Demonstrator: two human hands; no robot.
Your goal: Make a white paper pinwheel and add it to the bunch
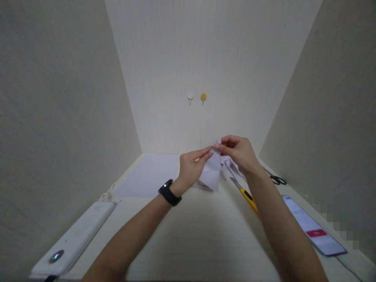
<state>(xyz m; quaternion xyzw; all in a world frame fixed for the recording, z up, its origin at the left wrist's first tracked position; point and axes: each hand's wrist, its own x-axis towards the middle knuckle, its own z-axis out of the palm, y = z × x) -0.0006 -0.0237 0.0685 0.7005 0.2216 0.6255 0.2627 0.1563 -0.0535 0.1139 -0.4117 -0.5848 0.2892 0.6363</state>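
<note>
In the head view, both hands meet above the far middle of the pale cream wooden desk point(188, 235). The left hand point(192, 166), with a black watch point(169, 192) on its wrist, pinches the upper edge of a folded white paper piece point(213, 172) between thumb and forefinger. The right hand point(239, 152) pinches the same paper at its top corner, fingers curled in. The paper hangs lifted between them, its lower edge close to the desk.

Under and behind the hands lies a flat white paper sheet point(147, 174), stretching to the left. Just behind the right hand sit small white folded paper shapes point(230, 162), partly hidden by it. A yellow-handled utility knife point(245, 194) lies just beside the right forearm, blade extended and pointing away from the person. Black-handled scissors point(274, 178) rest farther right, near the side wall. A smartphone with a lit white screen and red bar point(314, 227) lies on the right edge, right of the forearm. A long white device point(76, 237) lies at the left front.

The desk is enclosed by plain cream walls on three sides. On the back wall hang a small white hook point(190, 96) and a yellow hook point(203, 97), side by side.
</note>
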